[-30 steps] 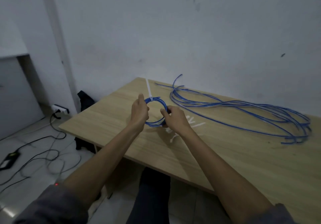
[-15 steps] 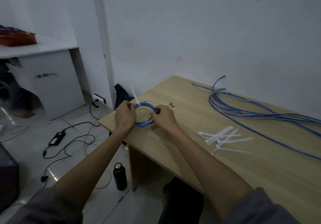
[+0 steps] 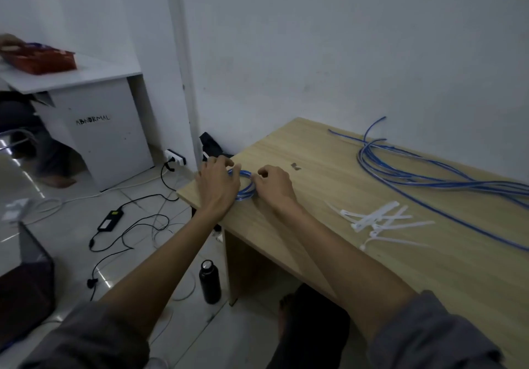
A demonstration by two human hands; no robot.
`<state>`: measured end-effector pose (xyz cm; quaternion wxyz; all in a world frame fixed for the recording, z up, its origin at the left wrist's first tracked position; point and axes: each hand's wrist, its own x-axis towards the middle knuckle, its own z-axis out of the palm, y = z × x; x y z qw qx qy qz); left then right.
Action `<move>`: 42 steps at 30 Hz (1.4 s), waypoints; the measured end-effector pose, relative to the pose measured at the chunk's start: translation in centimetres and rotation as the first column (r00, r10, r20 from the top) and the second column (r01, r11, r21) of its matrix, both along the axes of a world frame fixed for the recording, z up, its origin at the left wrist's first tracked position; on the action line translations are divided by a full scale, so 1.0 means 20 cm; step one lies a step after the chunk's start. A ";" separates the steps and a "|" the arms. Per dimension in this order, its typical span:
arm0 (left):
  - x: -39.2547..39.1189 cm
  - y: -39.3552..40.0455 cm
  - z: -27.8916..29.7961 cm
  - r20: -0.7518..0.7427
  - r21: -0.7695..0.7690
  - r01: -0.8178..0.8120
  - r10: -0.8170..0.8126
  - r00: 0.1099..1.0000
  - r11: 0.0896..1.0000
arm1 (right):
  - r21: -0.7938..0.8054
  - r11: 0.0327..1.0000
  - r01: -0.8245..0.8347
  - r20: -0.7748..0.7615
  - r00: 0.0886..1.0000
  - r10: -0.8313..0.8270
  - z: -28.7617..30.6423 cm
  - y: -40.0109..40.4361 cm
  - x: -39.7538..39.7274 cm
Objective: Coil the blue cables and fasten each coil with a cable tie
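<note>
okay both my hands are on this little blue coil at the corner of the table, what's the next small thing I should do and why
Probably let go of the coil and leave it at that corner of the table: both the left hand and right hand are lowering it there, and loose blue cables remain uncoiled.

Light wooden table [image 3: 329, 197] against white wall. On it: small blue cable coil [image 3: 245, 187] at near-left corner; loose blue cables [image 3: 429, 174] along far right side; pile of white cable ties [image 3: 378, 220] between them, toward near edge; small dark mark [image 3: 295, 166] mid-top.
</note>
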<state>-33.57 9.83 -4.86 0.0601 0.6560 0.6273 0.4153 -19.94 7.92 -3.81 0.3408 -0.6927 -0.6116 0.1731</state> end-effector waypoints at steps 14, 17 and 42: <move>0.90 -0.26 0.14 -0.003 0.018 0.706 -0.706 0.708 0.708 | 0.084 0.989 0.124 0.373 0.916 -0.147 0.22 -0.58 1.04; 1.11 -0.33 0.13 0.010 -0.007 0.759 -0.759 0.651 0.651 | 0.083 0.947 0.311 0.407 0.857 -0.318 0.19 -0.73 1.30; 1.75 -0.40 0.32 -0.227 0.049 0.869 -0.842 0.490 0.492 | 0.209 0.911 0.356 0.516 0.751 -0.412 0.43 -1.08 1.70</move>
